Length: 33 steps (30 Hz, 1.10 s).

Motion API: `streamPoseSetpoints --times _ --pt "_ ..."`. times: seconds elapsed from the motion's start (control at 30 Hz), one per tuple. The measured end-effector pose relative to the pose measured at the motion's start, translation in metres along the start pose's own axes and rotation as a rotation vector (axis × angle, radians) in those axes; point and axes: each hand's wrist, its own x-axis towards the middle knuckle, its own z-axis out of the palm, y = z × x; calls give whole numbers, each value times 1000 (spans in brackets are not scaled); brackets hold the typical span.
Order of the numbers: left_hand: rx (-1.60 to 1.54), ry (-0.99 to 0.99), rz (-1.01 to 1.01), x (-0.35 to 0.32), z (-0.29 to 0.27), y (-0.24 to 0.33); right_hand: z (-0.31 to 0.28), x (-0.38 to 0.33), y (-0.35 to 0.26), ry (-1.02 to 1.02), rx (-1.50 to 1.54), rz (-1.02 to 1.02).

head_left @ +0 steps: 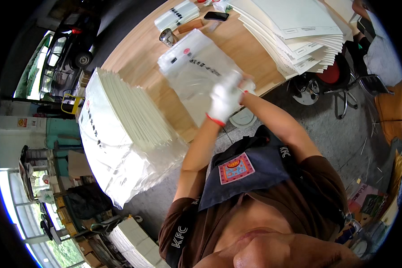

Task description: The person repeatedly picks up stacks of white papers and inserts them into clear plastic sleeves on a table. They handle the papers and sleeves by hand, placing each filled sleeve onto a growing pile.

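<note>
This looks like a small packing workshop open to the street. A long wooden tabletop [134, 53] carries work in bulk: a fanned stack of white card sheets [295, 35] at its far right end, a tall pile of filled clear plastic sleeves [120, 129] hanging over its left edge, and loose clear bags [196, 67] in the middle. Cardboard boxes [82, 250] crowd the concrete floor [344, 129] at lower left, and a parked car [71, 40] stands just beyond the tabletop's far left corner.

A wooden counter [134, 49] is seen above a grey concrete floor [344, 134]. A swivel chair [344, 89] is placed at the right. Daylight is admitted through windows [13, 210] at the far left, where a dark car [71, 40] is parked.
</note>
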Motion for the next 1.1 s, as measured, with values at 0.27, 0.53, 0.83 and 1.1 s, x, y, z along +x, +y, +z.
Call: streamPoseSetpoints --times 0.27,0.53,0.83,1.1 --pt "-60 -170 -62 -34 26 37 -35 -16 12 -66 -1032 -248" --pt "-569 174 -505 -15 23 -62 -158 -117 -169 571 -1378 -1178" --pt "-646 -138 -401 67 40 -33 -231 -88 -197 507 -1755 -1044" --pt "-1027 -117 -740 95 14 -26 -137 -175 -199 319 -1376 -1244"
